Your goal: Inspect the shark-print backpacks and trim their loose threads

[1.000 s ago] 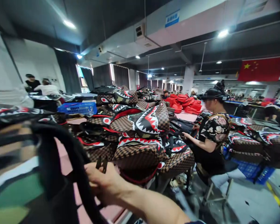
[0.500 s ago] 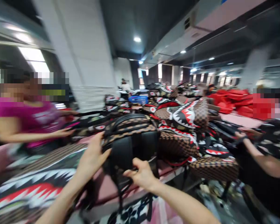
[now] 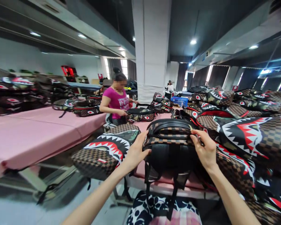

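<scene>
The backpack (image 3: 169, 156) on the desk (image 3: 140, 169) looks light and soft; its top handle (image 3: 170, 125) seems the firmest hold. The left hand's (image 3: 137, 150) fingers, partly spread, clasp its left edge; the right hand's (image 3: 204, 147) pinch its top right corner.

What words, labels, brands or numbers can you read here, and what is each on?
None reads clearly.
Co-worker's magenta shirt: white lettering, too blurred.
Red-and-white tag on the shark-mouth backpack at left: too small.
Bag between left hand and right hand: none visible.

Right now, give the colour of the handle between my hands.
The handle is black, clearest in head view.
</scene>
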Demonstrator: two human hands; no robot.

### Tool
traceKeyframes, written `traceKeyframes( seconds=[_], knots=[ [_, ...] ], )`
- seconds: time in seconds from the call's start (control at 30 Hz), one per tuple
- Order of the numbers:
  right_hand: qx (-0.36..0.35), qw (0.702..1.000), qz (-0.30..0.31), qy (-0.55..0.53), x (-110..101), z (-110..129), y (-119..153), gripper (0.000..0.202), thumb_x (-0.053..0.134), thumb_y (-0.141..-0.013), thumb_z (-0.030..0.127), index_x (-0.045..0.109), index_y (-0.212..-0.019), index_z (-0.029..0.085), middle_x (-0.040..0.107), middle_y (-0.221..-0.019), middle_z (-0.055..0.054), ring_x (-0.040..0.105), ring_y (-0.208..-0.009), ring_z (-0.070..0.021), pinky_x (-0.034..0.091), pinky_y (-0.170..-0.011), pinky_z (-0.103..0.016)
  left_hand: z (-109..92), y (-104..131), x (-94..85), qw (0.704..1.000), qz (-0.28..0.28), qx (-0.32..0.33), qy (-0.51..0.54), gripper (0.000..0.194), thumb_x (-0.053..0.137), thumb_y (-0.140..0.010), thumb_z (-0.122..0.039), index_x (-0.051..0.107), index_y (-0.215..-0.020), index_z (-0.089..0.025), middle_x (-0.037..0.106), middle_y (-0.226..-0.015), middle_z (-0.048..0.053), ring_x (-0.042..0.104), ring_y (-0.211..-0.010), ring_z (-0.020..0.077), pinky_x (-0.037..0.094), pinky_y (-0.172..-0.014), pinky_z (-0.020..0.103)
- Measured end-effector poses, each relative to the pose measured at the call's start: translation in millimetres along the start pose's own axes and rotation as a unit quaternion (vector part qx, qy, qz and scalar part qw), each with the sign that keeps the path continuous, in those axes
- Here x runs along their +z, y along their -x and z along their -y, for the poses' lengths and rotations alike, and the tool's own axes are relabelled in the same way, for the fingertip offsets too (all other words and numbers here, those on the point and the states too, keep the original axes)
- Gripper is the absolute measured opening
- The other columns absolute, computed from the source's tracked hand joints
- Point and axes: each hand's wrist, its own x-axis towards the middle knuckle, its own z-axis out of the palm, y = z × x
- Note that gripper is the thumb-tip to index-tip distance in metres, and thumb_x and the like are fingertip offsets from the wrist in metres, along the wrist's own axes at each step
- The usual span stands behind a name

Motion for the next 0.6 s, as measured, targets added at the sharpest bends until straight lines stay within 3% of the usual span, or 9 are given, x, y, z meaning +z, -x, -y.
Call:
traceKeyframes(
  seconds=[0.17, 0.23, 0.33, 0.4, 0.47, 0.53, 0.6],
  knots=[
    [-0.008, 0.997, 0.074, -0.002, 2.0, -18.3, -12.5, 0.027, 0.055, -0.084, 0.026, 0.058, -0.111, 0.023, 0.063, -0.087, -0.003, 0.062, -0.081, -0.0166, 0.049, -0.076, -0.029, -11.0, -15.9, -19.9, 0.990, 0.027, -0.039, 0.134, 0.053, 0.055, -0.074, -0.027, 0.048, -0.126, -0.017, 0.047, -0.133, 0.011, 0.043, -0.122, 0.0265, 0.033, -0.103, 0.042],
    [0.000, 0.997, 0.072, -0.008, 5.9, -25.0, -14.2, 0.027, 0.054, -0.085, 0.026, 0.058, -0.111, 0.024, 0.063, -0.087, -0.003, 0.062, -0.080, -0.0164, 0.049, -0.076, -0.030, -17.0, -35.2, -26.4, 0.985, 0.038, -0.036, 0.165, 0.044, 0.052, -0.078, -0.032, 0.054, -0.119, -0.016, 0.054, -0.126, 0.011, 0.047, -0.118, 0.0260, 0.035, -0.101, 0.040],
    [0.011, 0.997, 0.071, -0.009, 12.0, -30.1, -21.9, 0.026, 0.054, -0.084, 0.026, 0.059, -0.109, 0.023, 0.064, -0.085, -0.002, 0.062, -0.079, -0.0169, 0.049, -0.076, -0.031, -28.3, -72.6, -25.7, 0.989, 0.051, 0.001, 0.136, 0.037, 0.063, -0.070, -0.032, 0.063, -0.104, -0.016, 0.063, -0.109, 0.007, 0.053, -0.106, 0.0246, 0.038, -0.095, 0.036],
    [0.011, 0.998, 0.063, 0.011, 12.1, -19.5, -27.5, 0.022, 0.051, -0.084, 0.022, 0.061, -0.104, 0.023, 0.064, -0.084, -0.003, 0.062, -0.078, -0.0164, 0.049, -0.074, -0.029, -39.9, -93.0, -18.3, 0.981, 0.100, -0.008, 0.164, 0.028, 0.066, -0.066, -0.033, 0.066, -0.087, -0.015, 0.066, -0.086, 0.004, 0.059, -0.083, 0.0205, 0.046, -0.078, 0.030],
    [-0.010, 0.996, 0.075, 0.050, 10.1, 6.6, -30.9, 0.023, 0.044, -0.085, 0.018, 0.063, -0.097, 0.023, 0.064, -0.087, -0.004, 0.061, -0.080, -0.0153, 0.048, -0.072, -0.026, -55.1, -103.5, -8.1, 0.955, 0.163, -0.054, 0.241, 0.026, 0.066, -0.066, -0.038, 0.063, -0.073, -0.013, 0.061, -0.064, -0.001, 0.055, -0.060, 0.0137, 0.044, -0.055, 0.022],
    [-0.078, 0.975, 0.187, 0.096, 13.2, 38.4, -33.7, 0.024, 0.043, -0.086, 0.021, 0.062, -0.099, 0.025, 0.064, -0.094, -0.004, 0.060, -0.085, -0.0154, 0.047, -0.069, -0.025, -68.8, -105.3, 1.6, 0.924, 0.204, -0.116, 0.303, 0.031, 0.070, -0.062, -0.041, 0.060, -0.067, -0.012, 0.055, -0.053, -0.003, 0.048, -0.047, 0.0094, 0.036, -0.043, 0.018],
    [-0.151, 0.929, 0.300, 0.155, 22.8, 58.7, -38.7, 0.021, 0.043, -0.085, 0.028, 0.060, -0.095, 0.023, 0.061, -0.095, -0.002, 0.058, -0.074, -0.0150, 0.043, -0.054, -0.023, -73.3, -105.1, 10.0, 0.896, 0.224, -0.184, 0.337, 0.037, 0.077, -0.052, -0.040, 0.060, -0.069, -0.012, 0.058, -0.054, -0.003, 0.050, -0.045, 0.0106, 0.037, -0.039, 0.018]
  ],
)
